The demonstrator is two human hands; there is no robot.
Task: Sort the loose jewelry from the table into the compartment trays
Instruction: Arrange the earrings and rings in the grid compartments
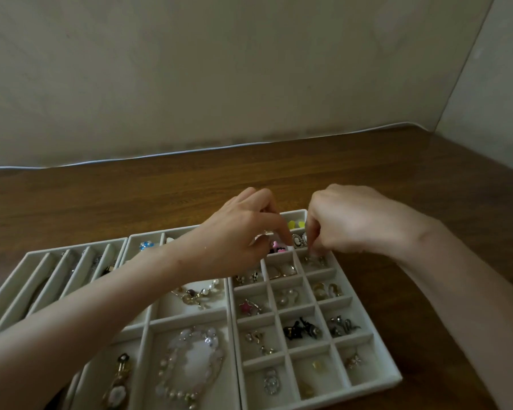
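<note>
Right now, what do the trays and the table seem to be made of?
Trays: pale, matte, soft-looking covering, probably velvet or felt over a stiff board; no shine on the walls. Table: brown wood grain with a light gloss, either real wood or laminate.

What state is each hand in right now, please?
Left hand: fingers curled, any hold cannot be told.
Right hand: fingers curled, any hold cannot be told.
</note>
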